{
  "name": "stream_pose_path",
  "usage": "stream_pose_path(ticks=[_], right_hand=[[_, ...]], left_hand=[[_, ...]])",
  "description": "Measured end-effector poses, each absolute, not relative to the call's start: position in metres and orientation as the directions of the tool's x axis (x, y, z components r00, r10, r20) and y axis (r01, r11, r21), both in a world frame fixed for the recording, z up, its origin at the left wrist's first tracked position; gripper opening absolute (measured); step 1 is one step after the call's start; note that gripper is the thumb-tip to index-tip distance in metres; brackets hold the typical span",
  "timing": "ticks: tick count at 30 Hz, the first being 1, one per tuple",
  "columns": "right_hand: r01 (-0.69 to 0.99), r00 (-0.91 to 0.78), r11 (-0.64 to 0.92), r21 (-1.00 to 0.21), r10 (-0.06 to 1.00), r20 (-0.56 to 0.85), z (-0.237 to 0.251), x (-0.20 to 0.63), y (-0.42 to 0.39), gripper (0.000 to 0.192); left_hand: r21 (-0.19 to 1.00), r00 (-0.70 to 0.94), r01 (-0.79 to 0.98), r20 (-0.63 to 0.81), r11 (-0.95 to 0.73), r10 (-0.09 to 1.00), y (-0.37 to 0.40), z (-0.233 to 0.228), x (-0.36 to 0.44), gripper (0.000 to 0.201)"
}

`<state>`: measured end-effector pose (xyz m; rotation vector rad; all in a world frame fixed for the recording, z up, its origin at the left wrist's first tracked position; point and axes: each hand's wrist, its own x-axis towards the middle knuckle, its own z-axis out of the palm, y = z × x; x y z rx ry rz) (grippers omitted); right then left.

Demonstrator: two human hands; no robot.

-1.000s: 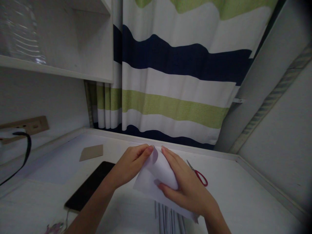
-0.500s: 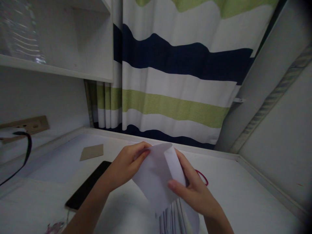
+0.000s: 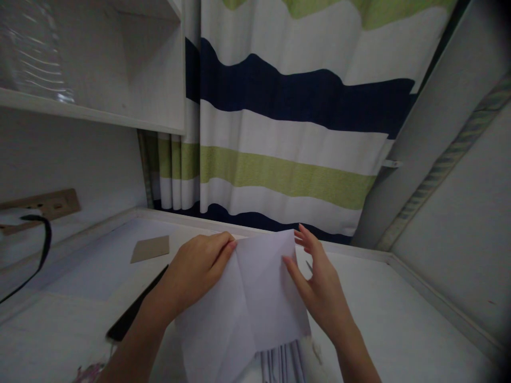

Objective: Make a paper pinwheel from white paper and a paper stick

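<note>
A big striped curtain (image 3: pixel 287 133) hangs at the far side, with white, dark blue and green bands. A white shelf (image 3: pixel 91 114) sticks out at the far left. Below them is a white desk (image 3: pixel 399 319).

In the middle of the desk, near the person, is a white sheet of paper (image 3: pixel 255 298). It is opened out, with a fold line down it. It covers part of some thin white paper strips (image 3: pixel 281 359) at the near edge.

The left hand (image 3: pixel 195 268) pinches the paper's far left edge with curled fingers. The right hand (image 3: pixel 319 287) is open, and its thumb and fingers touch the paper's right edge.

A black phone (image 3: pixel 133 316) lies on the left, partly under the left arm. A small brown card (image 3: pixel 150 248) lies farther left. A black cable (image 3: pixel 40 250) hangs at the left edge.
</note>
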<state>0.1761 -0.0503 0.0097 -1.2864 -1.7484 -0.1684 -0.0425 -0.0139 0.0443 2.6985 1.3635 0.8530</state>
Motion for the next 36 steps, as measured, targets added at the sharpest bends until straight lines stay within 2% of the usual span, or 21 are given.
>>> stream_pose_path(ticks=[4, 9, 13, 16, 23, 30, 36], right_hand=[[0.911, -0.191, 0.400, -0.099, 0.623, 0.758, 0.006, 0.164, -0.045, 0.052], [0.890, -0.357, 0.449, 0.084, 0.569, 0.741, 0.007, 0.144, -0.053, 0.049], [0.802, -0.396, 0.597, 0.008, 0.522, 0.755, 0.015, 0.141, -0.064, 0.025], [0.786, -0.356, 0.616, -0.057, 0.526, 0.772, 0.021, 0.144, -0.069, 0.013], [0.784, -0.422, 0.612, -0.103, 0.648, 0.634, 0.026, 0.152, -0.077, 0.014], [0.733, -0.474, 0.657, -0.177, 0.679, 0.560, 0.028, 0.160, -0.079, 0.010], [0.730, -0.479, 0.657, -0.189, 0.688, 0.545, 0.027, 0.163, -0.080, 0.009]], left_hand=[[0.161, 0.548, 0.726, 0.450, -0.668, 0.705, -0.016, 0.040, -0.035, 0.028], [0.096, 0.681, 0.622, 0.425, -0.777, 0.597, -0.018, 0.035, -0.026, 0.023], [0.033, 0.745, 0.567, 0.407, -0.823, 0.529, -0.026, 0.035, -0.022, 0.019], [-0.011, 0.771, 0.552, 0.388, -0.834, 0.506, -0.034, 0.037, -0.020, 0.020], [-0.050, 0.781, 0.552, 0.381, -0.832, 0.495, -0.040, 0.039, -0.018, 0.019], [-0.021, 0.804, 0.506, 0.373, -0.862, 0.463, -0.041, 0.036, -0.020, 0.017], [0.013, 0.807, 0.504, 0.350, -0.863, 0.476, -0.042, 0.037, -0.019, 0.017]])
